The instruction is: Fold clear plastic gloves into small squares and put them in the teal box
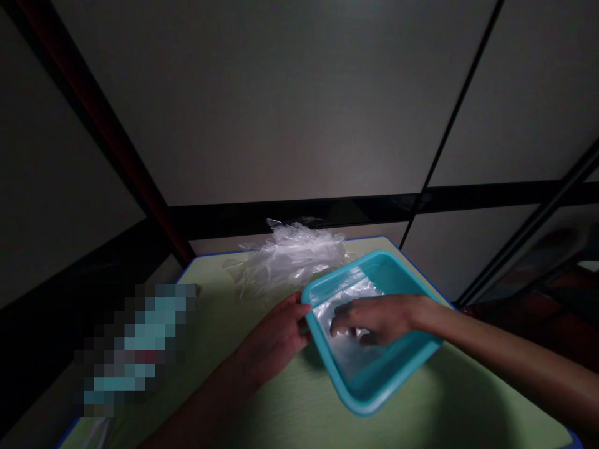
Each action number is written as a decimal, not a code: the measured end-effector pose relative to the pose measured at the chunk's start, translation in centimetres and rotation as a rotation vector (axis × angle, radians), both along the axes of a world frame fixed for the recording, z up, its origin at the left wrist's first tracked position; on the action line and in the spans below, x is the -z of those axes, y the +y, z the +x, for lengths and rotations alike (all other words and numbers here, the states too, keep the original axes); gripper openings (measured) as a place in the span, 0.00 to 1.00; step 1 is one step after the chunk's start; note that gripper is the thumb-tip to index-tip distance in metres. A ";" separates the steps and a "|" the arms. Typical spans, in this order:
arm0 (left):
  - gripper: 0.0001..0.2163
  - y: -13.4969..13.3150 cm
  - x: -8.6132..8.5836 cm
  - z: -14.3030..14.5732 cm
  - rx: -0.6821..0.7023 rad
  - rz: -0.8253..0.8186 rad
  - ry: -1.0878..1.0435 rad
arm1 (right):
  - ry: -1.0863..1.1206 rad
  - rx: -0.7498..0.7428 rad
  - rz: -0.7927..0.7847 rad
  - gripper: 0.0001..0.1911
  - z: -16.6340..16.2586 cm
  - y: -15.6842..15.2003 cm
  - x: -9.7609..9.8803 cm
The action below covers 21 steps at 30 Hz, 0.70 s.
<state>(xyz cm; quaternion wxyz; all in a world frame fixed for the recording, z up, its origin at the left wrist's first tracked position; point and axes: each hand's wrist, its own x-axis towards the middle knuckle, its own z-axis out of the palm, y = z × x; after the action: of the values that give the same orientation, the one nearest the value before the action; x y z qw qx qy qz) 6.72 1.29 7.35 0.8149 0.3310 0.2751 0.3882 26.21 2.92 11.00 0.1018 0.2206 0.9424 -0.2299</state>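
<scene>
Inside the turquoise basin (pixel 369 405) lies shiny, translucent, whitish plastic (pixel 354 362).

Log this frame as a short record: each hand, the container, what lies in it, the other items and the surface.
left hand: at the left rim of the teal basin
right hand: inside the basin, fingers bent over clear plastic; grip unclear
basin contents: that clear plastic, sheet or bag unclear
beyond basin, toward left: crumpled clear plastic heap
far left: pixelated patch, unidentifiable
surface: pale green table, blue edge
</scene>
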 end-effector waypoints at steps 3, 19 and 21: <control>0.11 0.2 0.4 -0.2 0.004 0.012 0.000 | 0.126 0.076 -0.021 0.19 0.9 -0.1 -1.0; 0.06 2.0 -0.3 2.1 -0.221 -0.307 -0.016 | 0.882 1.132 0.258 0.19 9.9 -0.8 0.7; 0.06 2.7 0.0 3.0 -0.223 -0.311 -0.063 | 0.934 1.174 0.216 0.20 10.5 -0.3 1.6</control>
<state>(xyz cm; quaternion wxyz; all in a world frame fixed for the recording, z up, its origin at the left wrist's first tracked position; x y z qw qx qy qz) 9.68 3.98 7.39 0.8163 0.1561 0.3410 0.4392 36.69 2.57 9.36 -0.4693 0.5747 0.6325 -0.2223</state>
